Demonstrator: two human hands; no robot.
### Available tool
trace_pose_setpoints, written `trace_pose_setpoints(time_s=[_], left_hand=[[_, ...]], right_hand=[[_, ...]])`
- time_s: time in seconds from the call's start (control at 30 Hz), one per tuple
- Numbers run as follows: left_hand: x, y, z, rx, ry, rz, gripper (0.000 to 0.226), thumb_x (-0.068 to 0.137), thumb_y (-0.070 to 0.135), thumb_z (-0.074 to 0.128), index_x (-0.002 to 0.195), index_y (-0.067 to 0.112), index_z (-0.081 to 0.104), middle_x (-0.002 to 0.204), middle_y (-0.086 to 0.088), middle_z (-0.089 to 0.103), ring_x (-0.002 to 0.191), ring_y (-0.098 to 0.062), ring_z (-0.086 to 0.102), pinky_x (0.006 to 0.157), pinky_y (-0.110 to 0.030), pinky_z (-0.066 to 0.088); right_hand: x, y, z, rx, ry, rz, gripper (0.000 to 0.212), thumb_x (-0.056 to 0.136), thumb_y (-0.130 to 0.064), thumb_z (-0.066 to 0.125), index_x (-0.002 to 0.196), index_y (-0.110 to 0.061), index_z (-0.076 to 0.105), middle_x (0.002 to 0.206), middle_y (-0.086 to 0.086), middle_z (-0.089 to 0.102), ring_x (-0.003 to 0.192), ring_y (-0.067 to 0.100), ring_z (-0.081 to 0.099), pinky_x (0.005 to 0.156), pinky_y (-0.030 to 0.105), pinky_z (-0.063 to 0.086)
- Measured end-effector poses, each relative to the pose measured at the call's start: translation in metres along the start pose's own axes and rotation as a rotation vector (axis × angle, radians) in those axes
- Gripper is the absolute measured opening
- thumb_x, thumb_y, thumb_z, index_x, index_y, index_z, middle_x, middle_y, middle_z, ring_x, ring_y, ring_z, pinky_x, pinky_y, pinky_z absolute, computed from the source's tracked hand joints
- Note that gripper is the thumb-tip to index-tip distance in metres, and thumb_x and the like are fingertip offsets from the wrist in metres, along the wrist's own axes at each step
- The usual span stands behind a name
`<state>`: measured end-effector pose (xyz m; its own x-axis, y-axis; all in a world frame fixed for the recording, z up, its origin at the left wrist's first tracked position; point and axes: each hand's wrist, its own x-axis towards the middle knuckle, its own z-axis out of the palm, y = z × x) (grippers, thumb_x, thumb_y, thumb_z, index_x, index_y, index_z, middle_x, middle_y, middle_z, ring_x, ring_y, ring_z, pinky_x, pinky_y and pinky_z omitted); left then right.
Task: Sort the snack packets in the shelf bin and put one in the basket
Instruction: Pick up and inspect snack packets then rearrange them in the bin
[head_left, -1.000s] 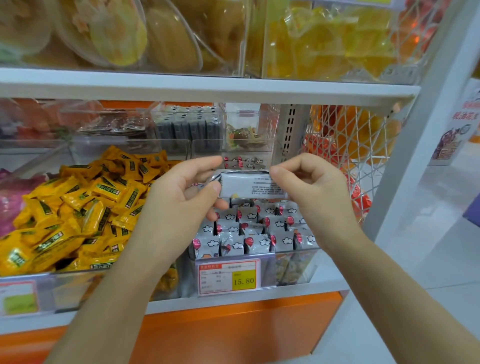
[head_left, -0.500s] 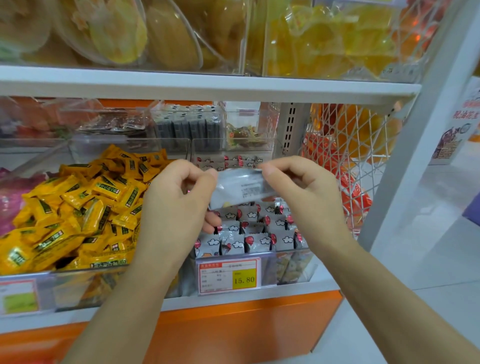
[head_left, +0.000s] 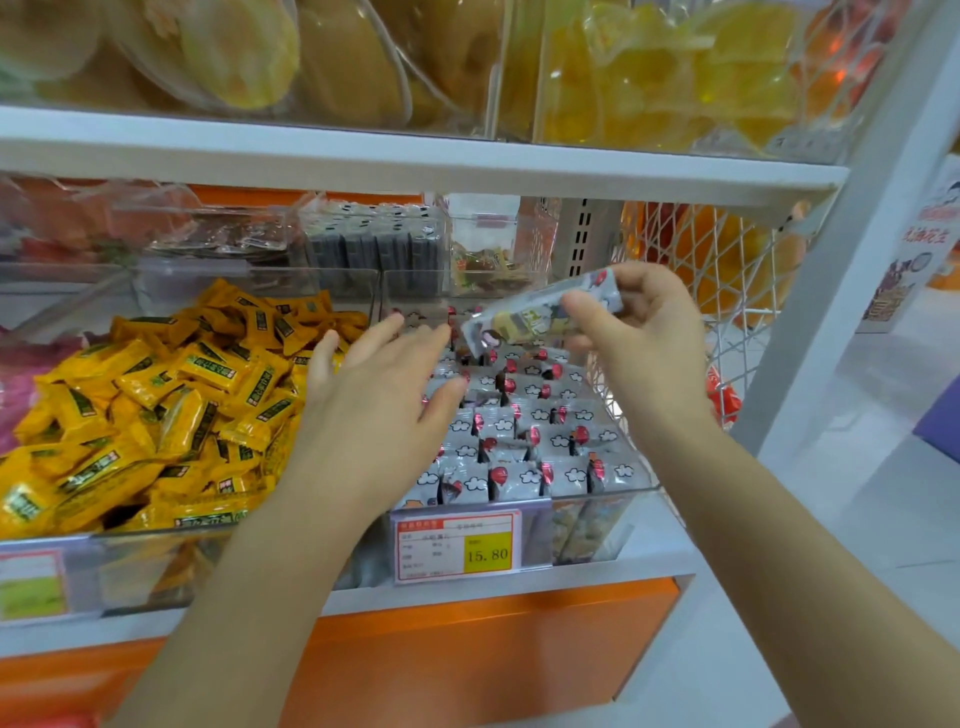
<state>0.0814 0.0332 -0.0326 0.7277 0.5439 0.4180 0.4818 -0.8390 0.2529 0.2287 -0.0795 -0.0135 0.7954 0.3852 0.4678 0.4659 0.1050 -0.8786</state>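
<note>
Left hand (head_left: 374, 410), fingers spread over the clear plastic bin (head_left: 602, 493), has released the grey foil packet (head_left: 540, 314); right hand (head_left: 639, 332) alone pinches it, seemingly basket-ready.

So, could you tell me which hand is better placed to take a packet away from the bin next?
Right. The right hand pinches a grey printed foil snack packet, held above the clear plastic shelf bin. The left hand is open, fingers straight over the binned packets, holding nothing.
</note>
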Motion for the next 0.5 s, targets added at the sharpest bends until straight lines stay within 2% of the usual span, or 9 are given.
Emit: trace_pose_setpoints(time_s=[0.07, 0.13, 0.2, 0.3, 0.37, 0.43, 0.5], left_hand=[[0.001, -0.004, 0.007, 0.086, -0.009, 0.032, 0.052, 0.092, 0.051, 0.031, 0.141, 0.032, 0.031, 0.148, 0.011, 0.035, 0.14, -0.01, 0.015, 0.113, -0.044, 0.003], [0.001, -0.006, 0.01, 0.145, 0.005, 0.051, 0.052, 0.091, 0.052, 0.035, 0.139, 0.032, 0.037, 0.144, 0.01, 0.04, 0.138, -0.014, 0.022, 0.112, -0.043, 0.011], [0.001, -0.006, 0.011, 0.169, 0.016, 0.063, 0.05, 0.09, 0.051, 0.04, 0.136, 0.031, 0.044, 0.139, 0.008, 0.047, 0.134, -0.017, 0.03, 0.11, -0.042, 0.017], [0.003, -0.006, 0.013, 0.17, 0.035, 0.084, 0.047, 0.088, 0.048, 0.046, 0.129, 0.027, 0.053, 0.133, 0.006, 0.054, 0.13, -0.019, 0.036, 0.108, -0.041, 0.022], [0.003, -0.007, 0.014, 0.157, 0.048, 0.092, 0.046, 0.086, 0.045, 0.051, 0.126, 0.024, 0.056, 0.129, 0.004, 0.057, 0.127, -0.021, 0.039, 0.106, -0.04, 0.025], [0.003, -0.006, 0.015, 0.141, 0.058, 0.102, 0.045, 0.085, 0.043, 0.053, 0.124, 0.021, 0.058, 0.126, 0.002, 0.059, 0.125, -0.023, 0.041, 0.104, -0.038, 0.028], [0.003, -0.007, 0.015, 0.138, 0.058, 0.106, 0.043, 0.085, 0.041, 0.054, 0.123, 0.021, 0.059, 0.124, 0.003, 0.06, 0.125, -0.023, 0.041, 0.103, -0.038, 0.029]], right_hand=[[0.011, 0.004, 0.007, -0.179, -0.017, -0.05, 0.032, 0.083, -0.021, 0.068, 0.111, -0.011, 0.057, 0.103, 0.006, 0.064, 0.09, 0.025, 0.064, 0.082, 0.043, 0.055], [0.023, 0.005, 0.016, -0.318, -0.059, -0.121, 0.037, 0.083, -0.022, 0.068, 0.116, -0.01, 0.056, 0.111, 0.002, 0.063, 0.097, 0.015, 0.059, 0.09, 0.032, 0.05], [0.035, 0.006, 0.027, -0.457, -0.145, -0.196, 0.033, 0.083, -0.02, 0.068, 0.113, -0.01, 0.059, 0.109, 0.001, 0.063, 0.095, 0.011, 0.055, 0.089, 0.025, 0.047], [0.045, 0.011, 0.043, -0.65, -0.338, -0.277, 0.023, 0.084, -0.023, 0.067, 0.101, -0.009, 0.062, 0.099, 0.004, 0.064, 0.088, 0.016, 0.056, 0.082, 0.029, 0.05], [0.049, 0.017, 0.053, -0.745, -0.472, -0.309, 0.024, 0.085, -0.025, 0.066, 0.103, -0.009, 0.063, 0.101, 0.006, 0.064, 0.09, 0.019, 0.058, 0.078, 0.029, 0.048], [0.051, 0.023, 0.06, -0.875, -0.594, -0.32, 0.028, 0.087, -0.029, 0.064, 0.108, -0.012, 0.064, 0.107, 0.006, 0.065, 0.099, 0.023, 0.058, 0.083, 0.032, 0.048], [0.054, 0.029, 0.065, -1.032, -0.706, -0.336, 0.023, 0.091, -0.028, 0.055, 0.11, -0.02, 0.066, 0.113, 0.0, 0.065, 0.115, 0.025, 0.05, 0.093, 0.038, 0.044]])
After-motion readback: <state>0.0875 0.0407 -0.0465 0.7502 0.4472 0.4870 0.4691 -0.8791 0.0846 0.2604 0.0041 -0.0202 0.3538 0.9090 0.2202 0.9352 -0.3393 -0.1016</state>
